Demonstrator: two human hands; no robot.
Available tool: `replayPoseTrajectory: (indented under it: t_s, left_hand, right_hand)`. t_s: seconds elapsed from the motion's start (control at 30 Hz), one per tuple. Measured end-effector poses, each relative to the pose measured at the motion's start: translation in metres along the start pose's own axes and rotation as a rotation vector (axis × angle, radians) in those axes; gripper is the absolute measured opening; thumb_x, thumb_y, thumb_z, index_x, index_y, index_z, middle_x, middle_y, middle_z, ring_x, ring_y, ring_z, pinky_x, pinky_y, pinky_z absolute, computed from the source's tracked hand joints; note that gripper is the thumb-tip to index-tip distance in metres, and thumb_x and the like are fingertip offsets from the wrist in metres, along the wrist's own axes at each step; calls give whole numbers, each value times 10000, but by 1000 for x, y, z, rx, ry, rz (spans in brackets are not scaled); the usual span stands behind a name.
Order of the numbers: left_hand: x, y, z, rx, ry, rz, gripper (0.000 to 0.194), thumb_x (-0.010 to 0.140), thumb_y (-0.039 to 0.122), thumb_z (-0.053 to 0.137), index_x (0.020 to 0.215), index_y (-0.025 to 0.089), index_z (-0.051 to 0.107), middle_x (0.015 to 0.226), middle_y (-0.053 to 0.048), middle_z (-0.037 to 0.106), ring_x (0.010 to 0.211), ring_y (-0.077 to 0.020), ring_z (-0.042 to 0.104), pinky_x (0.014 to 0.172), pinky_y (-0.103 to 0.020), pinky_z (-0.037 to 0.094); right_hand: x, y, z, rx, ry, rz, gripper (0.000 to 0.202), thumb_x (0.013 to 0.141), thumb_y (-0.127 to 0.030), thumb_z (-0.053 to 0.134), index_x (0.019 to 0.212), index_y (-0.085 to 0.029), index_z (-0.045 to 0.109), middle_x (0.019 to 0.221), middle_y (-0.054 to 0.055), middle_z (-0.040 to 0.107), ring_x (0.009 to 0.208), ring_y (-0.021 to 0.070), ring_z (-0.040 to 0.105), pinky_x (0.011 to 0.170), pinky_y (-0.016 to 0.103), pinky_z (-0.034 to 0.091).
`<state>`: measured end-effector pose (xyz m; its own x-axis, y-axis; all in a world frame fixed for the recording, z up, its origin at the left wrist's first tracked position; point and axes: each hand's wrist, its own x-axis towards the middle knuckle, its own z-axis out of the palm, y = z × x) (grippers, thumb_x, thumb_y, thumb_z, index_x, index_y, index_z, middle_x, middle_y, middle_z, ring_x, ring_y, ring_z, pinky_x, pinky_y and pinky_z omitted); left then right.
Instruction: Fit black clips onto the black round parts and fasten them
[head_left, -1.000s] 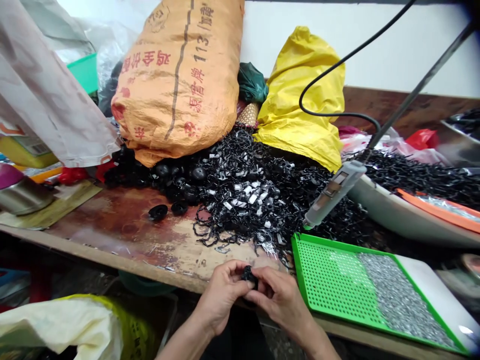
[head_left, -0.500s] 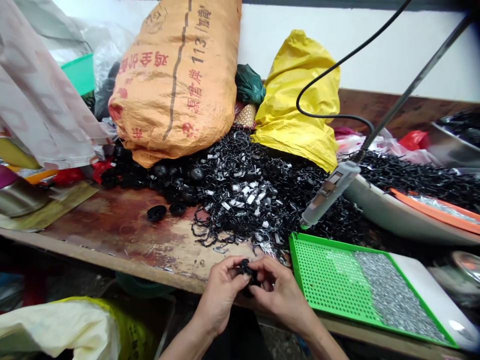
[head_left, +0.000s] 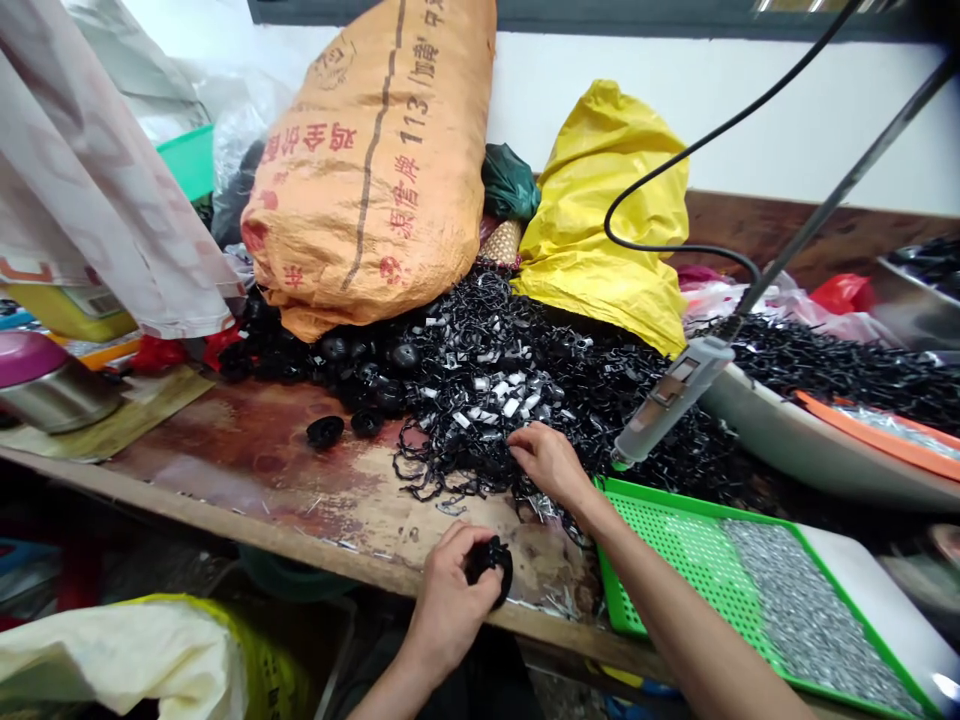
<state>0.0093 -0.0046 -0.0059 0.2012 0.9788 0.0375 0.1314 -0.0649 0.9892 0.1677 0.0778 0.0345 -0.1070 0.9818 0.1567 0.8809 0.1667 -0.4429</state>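
A round black plastic part is gripped by my left hand at the front edge of the wooden table. My right hand reaches over the near side of a heap of small black parts, its fingers pressed together at the heap. Whatever is between those fingertips is too small to make out. White pieces lie on the heap just beyond my right hand. Two black round caps rest on the table to the left of the heap.
A green perforated tray of small metal pieces lies at the right, under my right forearm. An electric screwdriver hangs above the heap. Behind stand an orange sack and a yellow bag; a large bowl is at the right.
My right hand has left the black part and moved forward to the heap. My left hand still holds the part. The view has shifted slightly.
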Motion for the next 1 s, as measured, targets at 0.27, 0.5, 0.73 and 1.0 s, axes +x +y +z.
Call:
replayPoseTrajectory:
  t_s: [0.27,0.5,0.73,1.0]
  left_hand:
    - [0,3,0,140,-36,2,204,627,103,470,794,164,571,760,-36,534,715,-164,506,644,-254,394]
    - [-1,0,1,163,-36,-4,208,632,96,462,807,160,555,773,-36,526,722,-161,501,643,-253,394]
    - [-1,1,0,148,-47,12,235,637,79,455,825,164,567,796,-41,537,747,-166,517,653,-251,399]
    - [-6,3,1,178,-56,77,223,635,76,470,816,150,578,786,-56,564,759,-176,531,687,-261,407]
  right_hand:
    - [-2,-18,18,-105,-54,-55,99,693,-171,521,746,-183,603,727,31,559,690,146,529,609,222,350]
    - [-8,2,6,-58,-46,-16,166,763,-221,430,821,-152,570,762,32,585,696,128,522,623,208,367]
    - [-15,-9,9,-44,-352,-92,132,664,-265,551,609,-175,632,521,-29,593,518,98,538,453,162,334]
    - [-14,-43,16,-259,-284,-96,196,730,-208,434,714,-173,627,774,72,615,720,174,579,592,233,368]
